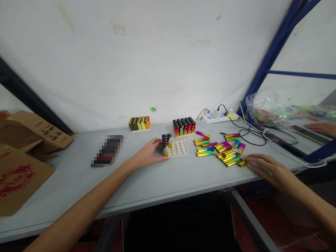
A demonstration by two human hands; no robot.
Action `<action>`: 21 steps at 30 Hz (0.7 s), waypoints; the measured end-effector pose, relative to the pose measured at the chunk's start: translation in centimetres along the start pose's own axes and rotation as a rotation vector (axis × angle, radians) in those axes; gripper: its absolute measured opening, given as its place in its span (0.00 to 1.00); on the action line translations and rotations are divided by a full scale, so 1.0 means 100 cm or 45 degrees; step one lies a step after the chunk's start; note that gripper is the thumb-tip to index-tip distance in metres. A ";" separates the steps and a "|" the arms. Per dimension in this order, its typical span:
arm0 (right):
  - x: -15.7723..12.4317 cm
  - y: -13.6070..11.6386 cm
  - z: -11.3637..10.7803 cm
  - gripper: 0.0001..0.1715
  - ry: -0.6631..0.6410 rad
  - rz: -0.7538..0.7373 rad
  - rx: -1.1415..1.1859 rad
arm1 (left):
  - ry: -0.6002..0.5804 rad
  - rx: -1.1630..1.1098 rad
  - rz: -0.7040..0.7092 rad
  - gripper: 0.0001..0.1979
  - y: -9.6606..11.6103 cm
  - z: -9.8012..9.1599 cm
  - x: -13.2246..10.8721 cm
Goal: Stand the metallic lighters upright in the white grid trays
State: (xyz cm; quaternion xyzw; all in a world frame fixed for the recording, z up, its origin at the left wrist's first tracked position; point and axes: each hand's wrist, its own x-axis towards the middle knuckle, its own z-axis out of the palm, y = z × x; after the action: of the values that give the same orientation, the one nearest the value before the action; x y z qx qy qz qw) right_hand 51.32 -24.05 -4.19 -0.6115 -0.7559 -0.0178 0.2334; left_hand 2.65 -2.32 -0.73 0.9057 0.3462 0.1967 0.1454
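Note:
My left hand (148, 154) is curled round the left end of a white tray with round holes (181, 148), thumb along its front edge and fingers behind. Several lighters with black tops (165, 149) stand upright in the tray's left rows; its other holes show bare. On the right, my right hand (270, 168) is at the near edge of a loose pile of shiny rainbow-coloured lighters (228, 154). Its fingertips close on a yellow lighter (242, 163) lying there, partly hidden by the fingers.
Behind stand a full block of red-toned lighters (184, 127) and a block of green-to-orange ones (140, 124). A blurred-out phone (109, 151) and cardboard boxes (23, 164) lie left. A power strip (219, 117) and cables are back right; another person's hand (321, 128) shows beyond.

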 end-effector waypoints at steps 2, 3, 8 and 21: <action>0.018 -0.004 0.007 0.26 0.023 -0.045 -0.016 | 0.003 -0.012 0.011 0.35 0.000 0.000 0.000; 0.027 -0.005 0.010 0.26 0.021 -0.061 -0.023 | 0.004 -0.016 0.017 0.34 0.000 0.000 0.000; 0.053 -0.013 0.011 0.25 0.033 -0.139 -0.015 | -0.004 0.010 0.020 0.35 -0.002 0.001 0.000; 0.153 -0.114 0.013 0.26 -0.039 -0.038 0.676 | -0.001 -0.004 0.051 0.34 -0.002 0.002 0.000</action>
State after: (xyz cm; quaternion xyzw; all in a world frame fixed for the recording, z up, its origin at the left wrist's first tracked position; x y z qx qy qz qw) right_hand 38.08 -12.51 3.30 -0.5178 -0.7465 0.1869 0.3737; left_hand 2.63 -2.25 -1.03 0.9123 0.3276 0.1999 0.1429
